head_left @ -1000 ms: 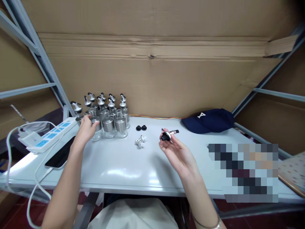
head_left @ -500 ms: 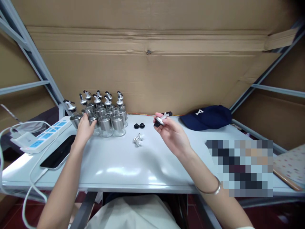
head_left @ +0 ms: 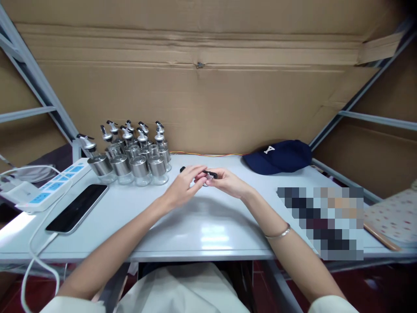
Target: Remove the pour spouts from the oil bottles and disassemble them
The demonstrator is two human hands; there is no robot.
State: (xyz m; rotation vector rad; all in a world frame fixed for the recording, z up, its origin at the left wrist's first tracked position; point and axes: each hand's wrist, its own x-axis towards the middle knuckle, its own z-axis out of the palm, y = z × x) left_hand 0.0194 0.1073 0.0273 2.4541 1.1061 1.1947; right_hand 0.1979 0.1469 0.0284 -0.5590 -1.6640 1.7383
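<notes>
My two hands meet over the middle of the white table (head_left: 202, 226). My right hand (head_left: 224, 181) is closed on a small black and silver pourer cap (head_left: 210, 175). My left hand (head_left: 184, 188) reaches in beside it, fingertips touching the same cap and partly covering the small parts on the table. One black rubber stopper (head_left: 183, 169) shows just behind my left fingers. A cluster of several glass bottles with steel collars and pourer tops (head_left: 130, 152) stands at the back left, apart from both hands.
A black phone (head_left: 77, 208) lies at the left front, beside a white and blue power strip (head_left: 52, 189) with cables. A navy cap (head_left: 276, 156) rests at the back right. Cardboard sheets form the back wall. A blurred patch covers the right of the table.
My left hand has left the bottle cluster and moved right to meet my right hand. My right hand has brought the pourer cap down and inward over the table's middle.
</notes>
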